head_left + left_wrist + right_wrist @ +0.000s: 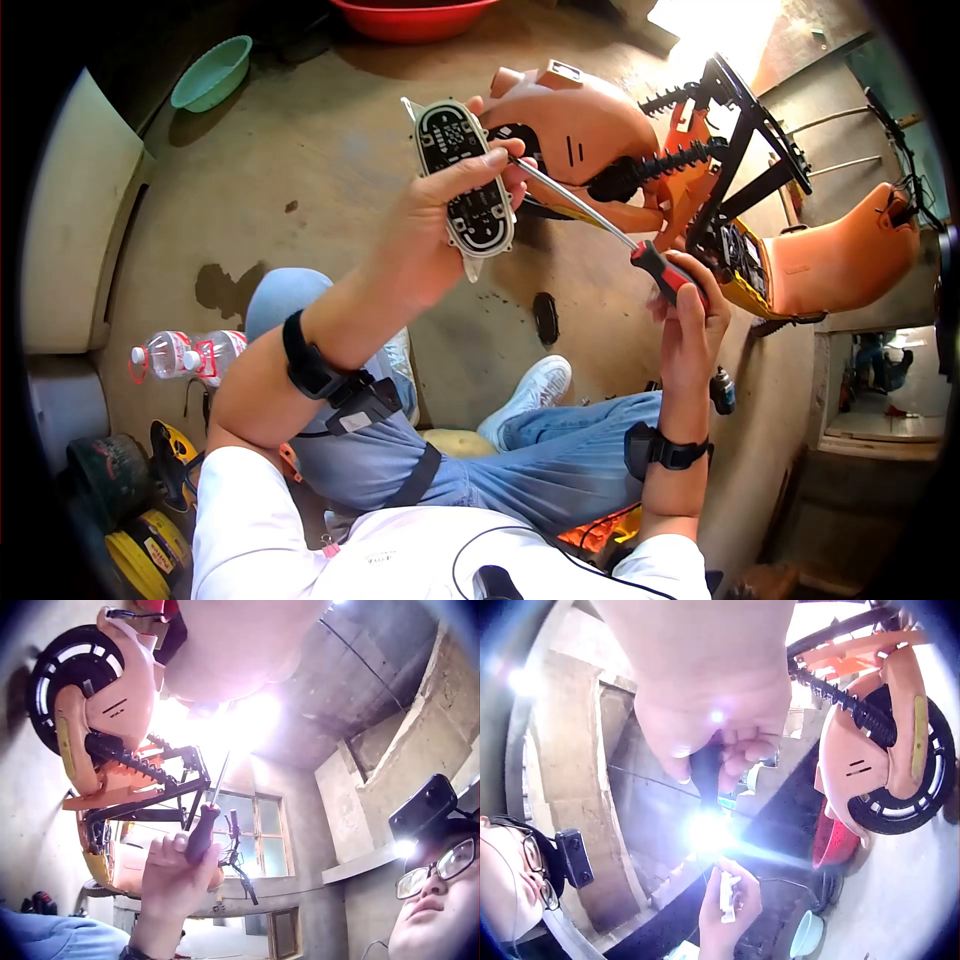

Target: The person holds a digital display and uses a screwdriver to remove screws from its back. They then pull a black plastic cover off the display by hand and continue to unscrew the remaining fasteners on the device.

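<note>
My left hand grips an oval part with a pale rim, small side tabs and a black board-like face, the thumb lying across that face. A screwdriver with a red and black handle is held in my right hand. Its long metal shaft slants up toward the left fingertips, and the tip overlaps them beside the oval part. In the left wrist view, the right hand has its fingers round the handle. Glare hides the screwdriver tip in the right wrist view, where the oval part appears edge-on.
An orange scooter with exposed black springs and frame lies ahead and right. A red basin and a green basin stand at the back. Plastic bottles and a yellow tape roll sit at left.
</note>
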A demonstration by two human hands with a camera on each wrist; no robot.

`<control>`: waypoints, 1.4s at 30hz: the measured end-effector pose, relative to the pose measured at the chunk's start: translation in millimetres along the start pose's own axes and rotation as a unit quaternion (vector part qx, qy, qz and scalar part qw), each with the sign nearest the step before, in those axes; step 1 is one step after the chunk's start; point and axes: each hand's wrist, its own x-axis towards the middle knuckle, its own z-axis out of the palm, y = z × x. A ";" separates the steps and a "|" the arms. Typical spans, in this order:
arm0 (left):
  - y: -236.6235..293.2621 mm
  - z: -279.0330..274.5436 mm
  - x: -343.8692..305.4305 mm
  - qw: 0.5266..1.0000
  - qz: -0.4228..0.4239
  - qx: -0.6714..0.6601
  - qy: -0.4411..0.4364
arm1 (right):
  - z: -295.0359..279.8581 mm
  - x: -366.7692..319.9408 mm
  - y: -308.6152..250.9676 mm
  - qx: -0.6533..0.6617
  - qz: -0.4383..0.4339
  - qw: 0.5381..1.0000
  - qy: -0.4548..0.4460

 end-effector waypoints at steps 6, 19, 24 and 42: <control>3.1 1.4 1.4 0.999 0.036 0.000 0.028 | 18.7 -10.4 4.4 0.084 0.125 0.988 -0.028; 7.5 9.3 -2.4 0.992 0.080 0.097 0.002 | 17.7 -11.3 6.8 0.069 0.108 0.992 -0.005; 6.6 10.4 -2.2 0.992 0.076 0.098 0.004 | 20.3 -12.3 9.9 0.077 0.103 0.992 -0.016; 1.9 21.7 -8.6 0.962 0.136 0.234 -0.027 | 6.0 -13.8 -2.8 0.038 0.016 0.998 0.036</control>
